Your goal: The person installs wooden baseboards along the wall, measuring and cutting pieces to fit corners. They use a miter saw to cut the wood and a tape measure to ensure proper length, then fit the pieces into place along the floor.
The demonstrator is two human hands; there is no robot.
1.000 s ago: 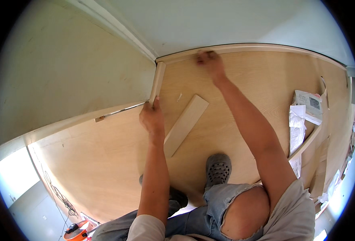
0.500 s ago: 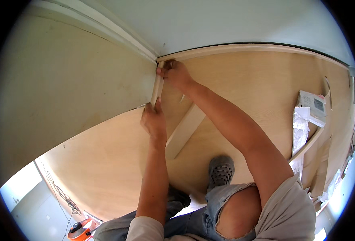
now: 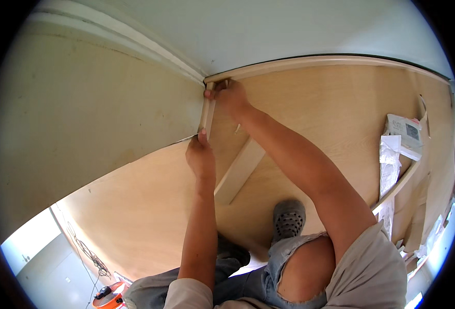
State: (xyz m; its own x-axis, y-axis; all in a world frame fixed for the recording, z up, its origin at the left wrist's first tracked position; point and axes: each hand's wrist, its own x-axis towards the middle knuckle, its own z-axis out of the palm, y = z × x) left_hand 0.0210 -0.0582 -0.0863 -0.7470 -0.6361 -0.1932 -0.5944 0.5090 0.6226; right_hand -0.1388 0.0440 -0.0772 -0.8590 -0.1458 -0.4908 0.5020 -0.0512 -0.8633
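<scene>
A short strip of wood-coloured skirting board (image 3: 206, 114) lies against the foot of the left wall, its far end meeting the long skirting (image 3: 299, 62) in the corner. My left hand (image 3: 200, 158) is closed on the strip's near end, thumb on top. At the far end, close to the corner, my right hand (image 3: 232, 102) is closed on the same strip; its curled fingers are partly hidden. Behind my right forearm, a flat pale board (image 3: 239, 170) lies slantwise on the wood-look floor (image 3: 135, 206).
To the right lie a white and grey package (image 3: 405, 135), crumpled white wrapping (image 3: 390, 159) and a long thin strip (image 3: 398, 184). An orange round thing (image 3: 109, 298) and a tangled cable (image 3: 96, 260) are at the lower left. My shoe (image 3: 289, 219) rests on the floor.
The view has shifted slightly, so the scene sits a little further right. Both hands stay on the short strip; my left thumb now lies more flatly over its near end.
</scene>
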